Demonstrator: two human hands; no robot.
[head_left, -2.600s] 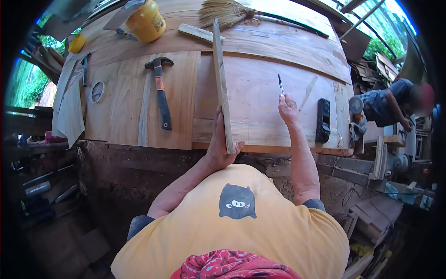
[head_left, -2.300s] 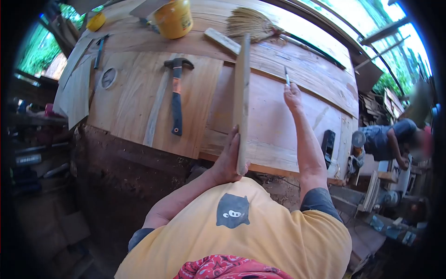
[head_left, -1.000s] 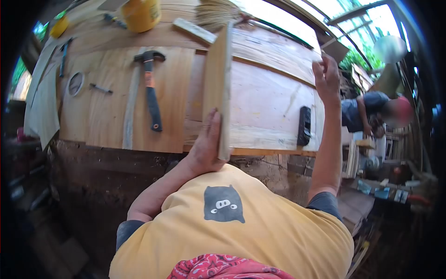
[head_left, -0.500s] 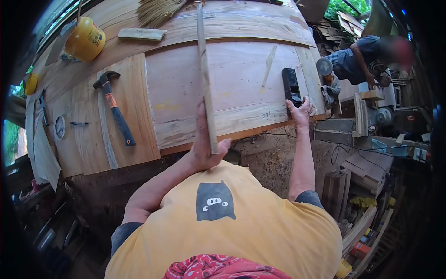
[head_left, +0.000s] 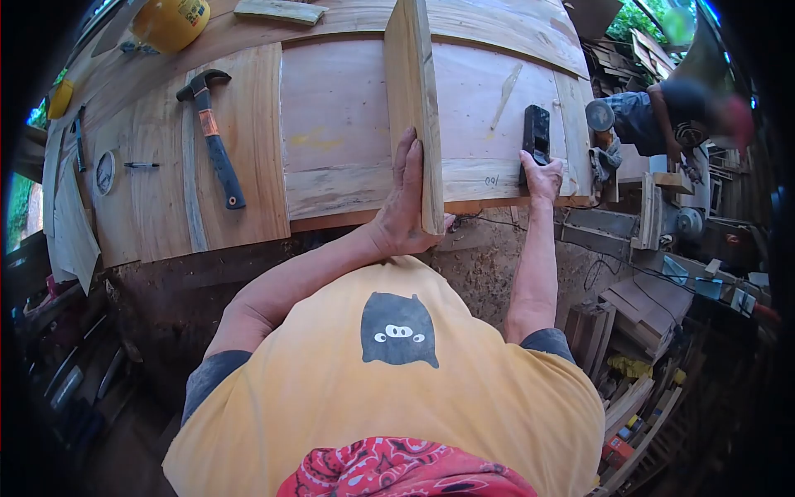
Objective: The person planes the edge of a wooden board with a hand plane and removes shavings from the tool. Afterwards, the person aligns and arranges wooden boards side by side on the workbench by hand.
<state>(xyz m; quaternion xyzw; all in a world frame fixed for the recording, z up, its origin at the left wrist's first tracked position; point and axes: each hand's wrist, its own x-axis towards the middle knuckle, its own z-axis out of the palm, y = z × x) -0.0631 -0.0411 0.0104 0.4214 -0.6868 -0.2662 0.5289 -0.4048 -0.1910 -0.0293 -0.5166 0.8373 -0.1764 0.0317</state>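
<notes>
A long wooden board (head_left: 403, 79) stands on edge across the workbench (head_left: 331, 108), its near end jutting past the front edge. My left hand (head_left: 403, 203) grips that near end, fingers flat along the left face and thumb round the other side. To the right, a black hand plane (head_left: 537, 132) rests on the bench. My right hand (head_left: 542, 177) is closed round the plane's near end. Left of the board lies a claw hammer (head_left: 214, 137), its head pointing away from me.
A yellow bucket (head_left: 170, 25) and a short wood strip (head_left: 280, 11) sit at the back left. A pen (head_left: 142, 165) and a round ring-shaped thing (head_left: 105, 172) lie at the left. Another person (head_left: 662, 116) works at the right, near stacked timber.
The board has shifted right and tilted so that its broad left face shows more. My left hand moved with it. My right hand stays on the plane, and the view has shifted.
</notes>
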